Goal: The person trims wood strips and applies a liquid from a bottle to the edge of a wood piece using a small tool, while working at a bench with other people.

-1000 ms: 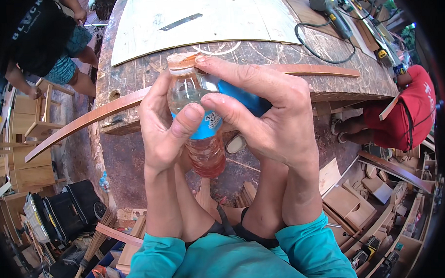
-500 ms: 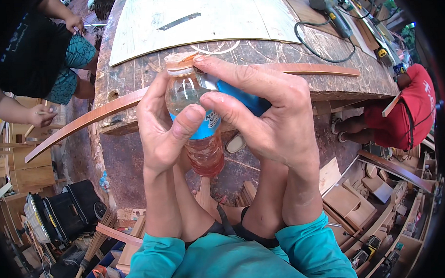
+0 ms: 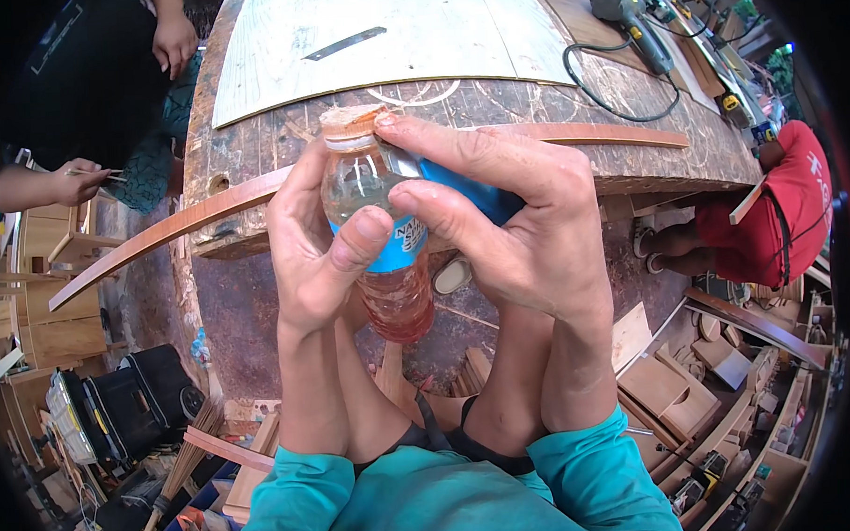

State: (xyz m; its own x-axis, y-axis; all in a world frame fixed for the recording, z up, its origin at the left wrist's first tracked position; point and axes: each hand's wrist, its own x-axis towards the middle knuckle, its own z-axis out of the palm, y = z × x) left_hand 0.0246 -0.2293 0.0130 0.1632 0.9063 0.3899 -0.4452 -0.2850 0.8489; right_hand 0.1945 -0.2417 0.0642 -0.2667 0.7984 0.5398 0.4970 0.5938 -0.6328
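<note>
Over on the left, a co-worker point(image 3: 73, 119) is holding something thin, and a curved wooden strip point(image 3: 162, 233) is sticking out past the workbench point(image 3: 504, 104). Center: the left hand point(image 3: 301, 260) is wrapping around a plastic bottle point(image 3: 396, 309) of reddish liquid, thumb clamping its front, the rest mostly hidden. Bottle's hanging at the bench's near edge, between both hands. The right hand point(image 3: 531, 215) is clamping it too, thumb and index spread, index touching the cap point(image 3: 350, 128); can't tell about its hidden fingers. Further right, a red-shirted person point(image 3: 788, 206) is bending over.
</note>
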